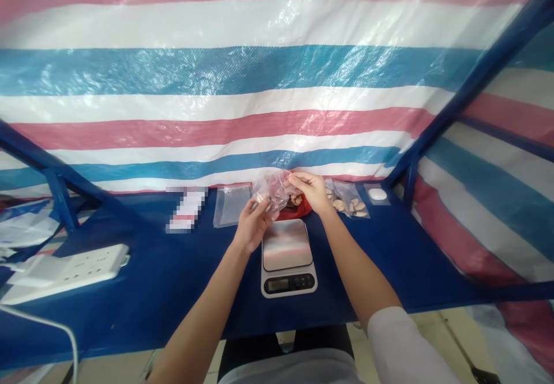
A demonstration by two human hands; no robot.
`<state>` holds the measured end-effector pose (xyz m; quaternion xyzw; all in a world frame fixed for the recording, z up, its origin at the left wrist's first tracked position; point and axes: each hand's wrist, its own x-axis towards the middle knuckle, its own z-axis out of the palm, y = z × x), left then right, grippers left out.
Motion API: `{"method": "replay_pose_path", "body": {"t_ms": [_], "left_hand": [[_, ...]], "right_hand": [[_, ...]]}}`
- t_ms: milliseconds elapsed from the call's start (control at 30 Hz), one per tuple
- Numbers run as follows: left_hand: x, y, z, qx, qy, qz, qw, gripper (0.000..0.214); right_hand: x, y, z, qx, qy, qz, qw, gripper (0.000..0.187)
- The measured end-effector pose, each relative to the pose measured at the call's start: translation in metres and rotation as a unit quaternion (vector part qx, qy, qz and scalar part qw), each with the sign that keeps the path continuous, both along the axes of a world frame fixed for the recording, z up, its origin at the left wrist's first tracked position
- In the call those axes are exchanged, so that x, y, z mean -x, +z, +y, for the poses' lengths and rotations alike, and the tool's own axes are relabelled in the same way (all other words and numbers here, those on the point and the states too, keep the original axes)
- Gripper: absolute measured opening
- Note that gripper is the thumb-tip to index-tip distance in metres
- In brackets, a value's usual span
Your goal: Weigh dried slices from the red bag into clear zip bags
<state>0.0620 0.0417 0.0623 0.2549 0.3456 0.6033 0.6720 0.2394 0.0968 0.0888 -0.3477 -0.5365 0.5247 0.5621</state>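
Between my two hands a clear plastic bag (277,188) is held up above the back of the table. My left hand (255,222) grips its lower left part, with the fingers closed on the film. The fingertips of my right hand (310,189) pinch its upper right edge. Behind and below the bag lies a red bag (298,210) with brown dried pieces in it, partly covered by my hands. Just in front stands a kitchen scale (288,251) with a bare, shiny plate; its display cannot be read.
Flat clear bags (231,205) lie left of my hands. To the right are bags of dried slices (352,202) and a small white round thing (378,194). A white power strip (95,266) sits at the left. Blue frame bars (426,133) and a striped sheet (242,67) enclose the table.
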Motion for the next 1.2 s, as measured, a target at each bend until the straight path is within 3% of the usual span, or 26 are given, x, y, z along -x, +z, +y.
{"method": "replay_pose_path", "body": {"t_ms": [100, 233, 300, 467, 600, 867, 1067, 1200], "left_hand": [[0.008, 0.005, 0.007, -0.023, 0.064, 0.047, 0.997, 0.045], [0.021, 0.014, 0.020, -0.069, 0.113, 0.149, 0.980, 0.050], [0.024, 0.018, 0.027, -0.091, 0.120, 0.195, 0.969, 0.053], [0.021, 0.021, 0.042, -0.121, 0.113, 0.268, 0.949, 0.055], [0.019, 0.020, 0.054, -0.140, 0.085, 0.305, 0.938, 0.055], [0.033, 0.028, 0.079, -0.220, 0.032, 0.504, 0.835, 0.050], [0.027, 0.048, 0.091, -0.258, 0.012, 0.566, 0.783, 0.046], [0.023, 0.059, 0.102, -0.290, -0.017, 0.591, 0.753, 0.042]], "right_hand": [[-0.007, -0.016, 0.007, 0.035, -0.022, -0.021, 0.999, 0.040], [-0.013, -0.026, 0.013, 0.027, -0.074, -0.003, 0.997, 0.047], [-0.013, -0.027, 0.013, 0.005, -0.096, -0.006, 0.995, 0.045], [-0.004, -0.028, 0.015, -0.070, -0.110, -0.128, 0.983, 0.035], [-0.003, -0.033, 0.022, -0.052, -0.087, -0.133, 0.986, 0.033], [-0.025, -0.042, 0.031, 0.039, -0.055, -0.092, 0.993, 0.035], [-0.028, -0.051, 0.041, 0.088, -0.102, 0.005, 0.991, 0.043], [-0.027, -0.052, 0.042, 0.088, -0.113, -0.004, 0.990, 0.040]]}}
